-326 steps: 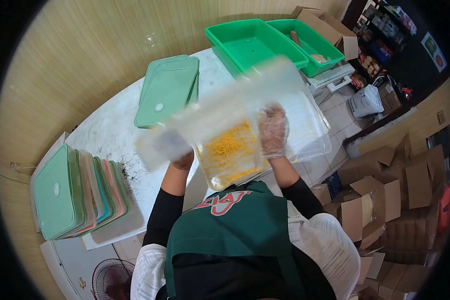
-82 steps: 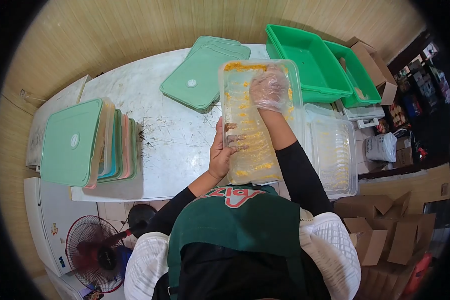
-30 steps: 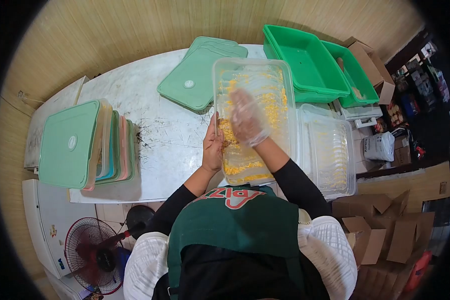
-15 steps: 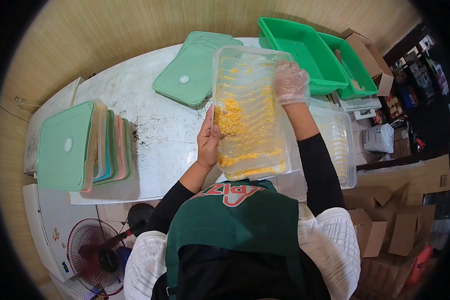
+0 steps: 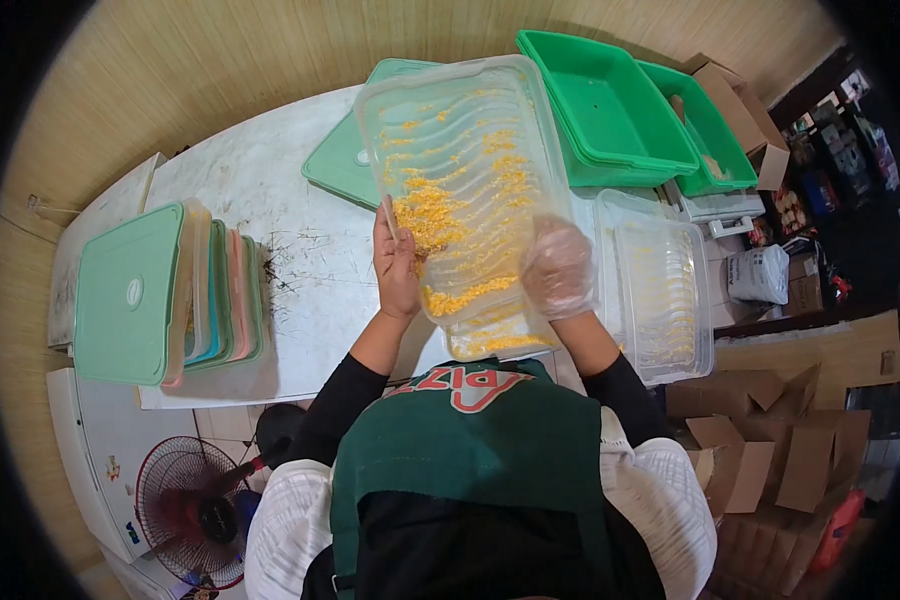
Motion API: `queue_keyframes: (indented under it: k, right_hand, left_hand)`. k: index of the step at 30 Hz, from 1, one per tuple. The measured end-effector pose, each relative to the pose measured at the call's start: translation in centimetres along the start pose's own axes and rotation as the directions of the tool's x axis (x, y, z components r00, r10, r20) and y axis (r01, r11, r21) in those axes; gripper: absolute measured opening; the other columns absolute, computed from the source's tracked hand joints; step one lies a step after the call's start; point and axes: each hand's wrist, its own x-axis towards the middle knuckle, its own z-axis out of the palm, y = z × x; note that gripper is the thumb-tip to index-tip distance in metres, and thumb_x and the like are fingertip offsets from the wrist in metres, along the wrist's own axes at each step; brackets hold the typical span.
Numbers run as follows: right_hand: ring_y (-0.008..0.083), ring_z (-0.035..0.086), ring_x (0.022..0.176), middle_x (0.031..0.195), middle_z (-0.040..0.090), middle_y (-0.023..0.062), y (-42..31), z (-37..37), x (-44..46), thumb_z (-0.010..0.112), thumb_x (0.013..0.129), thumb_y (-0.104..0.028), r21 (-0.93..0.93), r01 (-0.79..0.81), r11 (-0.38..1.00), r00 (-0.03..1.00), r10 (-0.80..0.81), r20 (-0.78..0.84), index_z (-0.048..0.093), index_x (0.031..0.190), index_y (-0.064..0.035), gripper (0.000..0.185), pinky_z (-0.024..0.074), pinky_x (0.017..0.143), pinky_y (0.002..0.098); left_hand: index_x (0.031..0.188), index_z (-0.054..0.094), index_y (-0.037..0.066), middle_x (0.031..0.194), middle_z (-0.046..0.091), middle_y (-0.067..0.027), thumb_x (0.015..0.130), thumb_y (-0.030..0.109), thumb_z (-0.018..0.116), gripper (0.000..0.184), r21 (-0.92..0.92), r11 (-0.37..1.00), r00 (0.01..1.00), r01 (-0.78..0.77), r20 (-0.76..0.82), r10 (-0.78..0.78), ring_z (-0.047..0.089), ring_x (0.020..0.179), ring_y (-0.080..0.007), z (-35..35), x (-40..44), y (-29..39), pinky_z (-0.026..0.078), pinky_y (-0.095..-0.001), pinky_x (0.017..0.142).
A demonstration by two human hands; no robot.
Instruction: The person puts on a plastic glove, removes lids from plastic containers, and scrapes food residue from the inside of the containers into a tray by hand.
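The clear container [image 5: 540, 140] is in front of you, seemingly raised above the worktop [image 5: 310, 240], with the near end pointing toward your body. Your left hand [image 5: 398, 270] is clamped on its left side, probably to bear the weight and keep the tray from twisting. Your right hand [image 5: 560, 268], in a clear glove, is at the container's right side, near the close corner; the blur hides whether its fingers grip the wall or only rest against it. Either way, a hand on each side likely steadies the wide, shallow shape. The glove presumably keeps that hand clean among the yellow crumbs [image 5: 428, 212], which lie thickest along the container's left side and thin into streaks across its ribbed floor.

Below the container's near end you have a second container [image 5: 459, 345], also with crumbs, perhaps set there to stay within reach. To the container's right are more clear trays [image 5: 638, 300], close by. Behind its far left corner lie pale green lids [image 5: 338, 160], laid flat, likely to stay out of the way. Well to its left stands a lidded stack [image 5: 135, 290], and beyond its far right corner sit green tubs [image 5: 620, 110].
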Motion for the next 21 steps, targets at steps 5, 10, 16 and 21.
queue_keyframes:
  k: [5, 10, 16, 21]
  right_hand:
    - [0.0375, 0.041, 0.117, 0.123, 0.045, 0.0247, 1.4, 1.8, 4.7, 0.044, 0.083, -0.027, 0.179, -0.018, 0.984, 0.988, 0.044, -0.146, 0.042, 0.124, 0.0075, 0.053, 0.0305, 0.098, 0.0471]
    - [0.0447, 0.03, 0.124, 0.135, 0.029, 0.0292, -1.5, 4.2, 4.1, 0.041, 0.085, -0.03, 0.421, 0.007, 0.907, 0.989, 0.057, -0.138, 0.031, 0.126, 0.0156, 0.062, 0.0206, 0.105, 0.0475]
    - [0.0435, 0.038, 0.118, 0.126, 0.04, 0.0296, -4.5, 2.7, 4.1, 0.041, 0.088, -0.023, 0.565, 0.254, 0.785, 0.962, -0.144, -0.233, 0.037, 0.123, 0.0116, 0.05, 0.0274, 0.103, 0.0448]
    - [0.0363, 0.053, 0.094, 0.101, 0.054, 0.02, -4.9, 2.6, 3.7, 0.049, 0.08, -0.014, 0.686, 0.412, 0.599, 0.906, -0.353, -0.235, 0.05, 0.108, 0.0032, 0.033, 0.0414, 0.086, 0.0425]
  left_hand:
    - [0.14, 0.018, 0.004, 0.136, 0.035, -0.0118, 0.095, 0.019, 0.034, 0.05, -0.121, 0.992, 0.999, 0.02, 0.029, -0.017, 0.04, 0.122, -0.0224, 2.3, -0.6, -0.5, 0.036, -0.0353, 0.099]
    - [0.139, 0.018, 0.002, 0.138, 0.032, -0.0108, 0.096, 0.021, 0.033, 0.05, -0.088, 0.996, 0.993, 0.02, 0.118, -0.01, 0.036, 0.125, -0.0211, 3.4, -0.7, -0.3, 0.029, -0.0337, 0.104]
    - [0.14, 0.017, 0.004, 0.139, 0.031, -0.0104, 0.095, 0.022, 0.04, 0.054, -0.118, 0.992, 0.992, 0.048, 0.12, -0.033, 0.033, 0.127, -0.0197, 3.7, -1.1, -1.6, 0.028, -0.0325, 0.103]
    - [0.138, 0.02, 0.005, 0.134, 0.036, -0.0091, 0.094, 0.022, 0.042, 0.051, -0.085, 0.995, 0.995, 0.044, 0.096, -0.036, 0.038, 0.122, -0.0195, 3.4, -1.0, -2.2, 0.031, -0.0321, 0.102]
